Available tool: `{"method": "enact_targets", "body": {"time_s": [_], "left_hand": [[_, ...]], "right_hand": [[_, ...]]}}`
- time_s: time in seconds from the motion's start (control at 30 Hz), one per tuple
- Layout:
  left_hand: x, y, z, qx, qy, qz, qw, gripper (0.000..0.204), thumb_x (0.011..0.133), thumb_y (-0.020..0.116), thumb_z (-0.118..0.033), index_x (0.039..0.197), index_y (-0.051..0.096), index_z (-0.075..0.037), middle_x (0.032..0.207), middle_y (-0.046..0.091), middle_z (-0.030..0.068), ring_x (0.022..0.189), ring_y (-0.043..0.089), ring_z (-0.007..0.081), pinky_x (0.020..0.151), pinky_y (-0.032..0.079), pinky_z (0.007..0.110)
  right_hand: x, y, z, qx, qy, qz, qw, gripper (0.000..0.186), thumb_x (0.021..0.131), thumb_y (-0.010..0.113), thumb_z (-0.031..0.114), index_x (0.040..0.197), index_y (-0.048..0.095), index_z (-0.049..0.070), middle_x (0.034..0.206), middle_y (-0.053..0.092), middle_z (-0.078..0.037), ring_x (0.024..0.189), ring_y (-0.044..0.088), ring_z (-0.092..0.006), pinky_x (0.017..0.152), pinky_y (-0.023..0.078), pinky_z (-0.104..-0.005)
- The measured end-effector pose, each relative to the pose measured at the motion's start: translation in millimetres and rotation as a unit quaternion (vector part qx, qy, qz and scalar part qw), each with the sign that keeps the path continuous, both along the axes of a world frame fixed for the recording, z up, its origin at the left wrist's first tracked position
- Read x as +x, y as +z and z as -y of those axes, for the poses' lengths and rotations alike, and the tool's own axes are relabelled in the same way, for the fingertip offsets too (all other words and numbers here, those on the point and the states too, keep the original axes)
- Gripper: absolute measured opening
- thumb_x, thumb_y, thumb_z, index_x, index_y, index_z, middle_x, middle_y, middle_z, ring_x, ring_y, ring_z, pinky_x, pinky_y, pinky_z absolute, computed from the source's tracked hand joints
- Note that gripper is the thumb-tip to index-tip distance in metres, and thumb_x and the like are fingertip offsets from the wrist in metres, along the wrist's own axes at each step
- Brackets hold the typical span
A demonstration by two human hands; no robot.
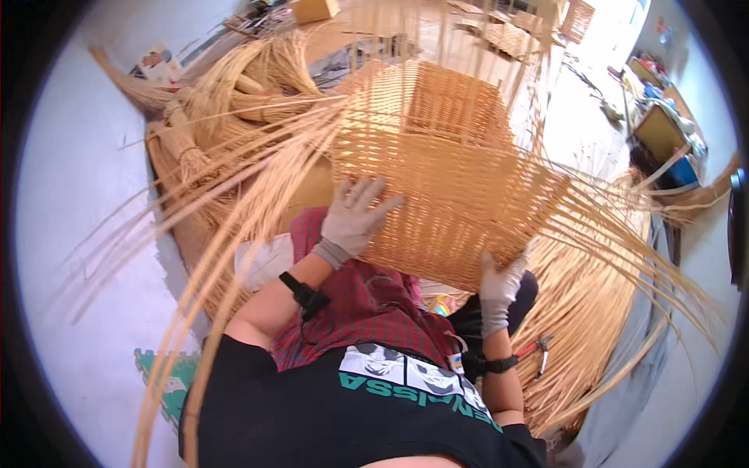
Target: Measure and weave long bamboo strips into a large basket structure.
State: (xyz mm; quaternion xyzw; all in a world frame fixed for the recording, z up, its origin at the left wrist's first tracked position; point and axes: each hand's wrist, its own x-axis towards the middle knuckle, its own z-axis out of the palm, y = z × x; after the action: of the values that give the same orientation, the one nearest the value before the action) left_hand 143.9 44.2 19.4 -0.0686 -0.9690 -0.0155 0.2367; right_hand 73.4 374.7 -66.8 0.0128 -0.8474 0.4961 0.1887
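Note:
A half-woven rattan basket (437, 156) rests tilted over my lap, with long loose strands fanning out from its left and right sides. My left hand (353, 216), in a grey glove, lies flat with fingers spread on the woven panel's lower left part. My right hand (499, 282), also gloved, grips the panel's lower right edge. A red checked cloth (355, 304) covers my lap beneath the basket.
Bundles of loose rattan strands (211, 109) lie on the floor at the left, and more (585, 312) spread at the right. A small pair of red-handled pliers (537, 349) lies by my right wrist. Finished woven pieces (511, 35) and cluttered shelves (663, 117) stand far right.

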Motion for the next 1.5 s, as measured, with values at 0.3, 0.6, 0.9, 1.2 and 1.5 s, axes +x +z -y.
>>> {"method": "enact_targets", "body": {"time_s": [0.3,0.6,0.9,1.2,1.5], "left_hand": [[34,5,18,0.176,-0.096,-0.027,0.979,0.05,0.087,0.073,-0.017,0.135,0.063,-0.021,0.139,0.059,0.0146,0.128,0.056,0.0314,0.109,0.043,0.05],[-11,31,64,0.318,0.216,0.014,0.923,0.063,0.08,0.086,-0.041,0.122,0.062,0.0,0.103,0.069,0.0182,0.08,0.068,0.0214,0.066,0.056,0.033],[44,103,48,0.642,-0.074,-0.066,0.76,0.045,0.095,0.071,-0.021,0.131,0.058,0.002,0.107,0.067,0.0119,0.086,0.063,0.0128,0.068,0.053,0.027],[23,142,12,0.574,-0.173,-0.202,0.774,0.031,0.101,0.065,-0.011,0.127,0.057,0.003,0.108,0.065,0.0081,0.094,0.06,0.0083,0.076,0.053,0.027],[26,73,-16,0.558,-0.074,-0.358,0.745,0.018,0.095,0.067,-0.003,0.111,0.058,-0.002,0.106,0.062,0.0109,0.11,0.06,0.0199,0.096,0.052,0.038]], "right_hand": [[28,109,-20,0.334,0.0,0.21,0.919,0.042,0.09,0.073,0.03,0.123,0.063,0.007,0.102,0.072,-0.02,0.094,0.071,-0.0375,0.081,0.054,-0.0473],[-8,228,164,0.204,0.171,-0.076,0.961,0.041,0.099,0.058,0.02,0.139,0.056,0.01,0.102,0.074,-0.013,0.092,0.073,-0.0314,0.079,0.057,-0.0415],[77,230,232,0.022,0.515,-0.438,0.736,0.049,0.086,0.059,0.015,0.135,0.061,0.017,0.122,0.068,-0.008,0.114,0.065,-0.0268,0.097,0.053,-0.0428],[66,234,189,0.132,0.567,-0.422,0.695,0.048,0.082,0.062,0.01,0.127,0.058,0.023,0.086,0.063,-0.006,0.065,0.064,-0.0249,0.053,0.051,-0.0327],[-9,155,145,-0.457,0.188,-0.23,0.839,0.021,0.101,0.059,0.0,0.121,0.058,0.006,0.111,0.071,-0.01,0.1,0.07,-0.0182,0.075,0.058,-0.0296]]}}
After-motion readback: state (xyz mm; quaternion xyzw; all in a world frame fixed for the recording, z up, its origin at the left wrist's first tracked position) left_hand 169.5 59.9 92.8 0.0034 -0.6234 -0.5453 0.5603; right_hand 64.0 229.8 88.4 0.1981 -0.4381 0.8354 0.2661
